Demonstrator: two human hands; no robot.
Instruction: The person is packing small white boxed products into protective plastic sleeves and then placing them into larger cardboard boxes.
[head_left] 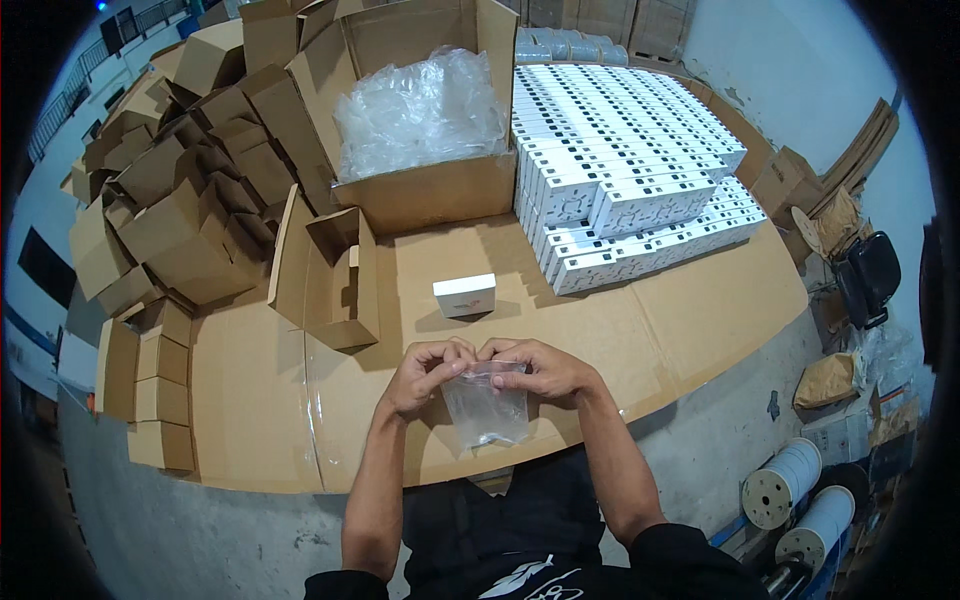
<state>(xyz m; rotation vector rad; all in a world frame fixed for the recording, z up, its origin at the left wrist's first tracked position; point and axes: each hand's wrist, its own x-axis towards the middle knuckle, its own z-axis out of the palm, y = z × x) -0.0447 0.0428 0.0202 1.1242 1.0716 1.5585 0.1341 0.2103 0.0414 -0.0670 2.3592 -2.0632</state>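
A cardboard-covered table is filling the view, with a stack of white boxes standing at the far right. Left of the stack, a large open carton is holding a heap of clear bags; a narrower open carton is sitting nearer. The left hand and right hand are pinching the top edge of a clear bag between thumbs and fingers, close together, the bag hanging over the near side of the table. A single white box is lying just beyond. The step in hand is seemingly working the bag's mouth; the next move is probably calling for steady, even pinches there. Glare is obscuring whether the mouth is parted.
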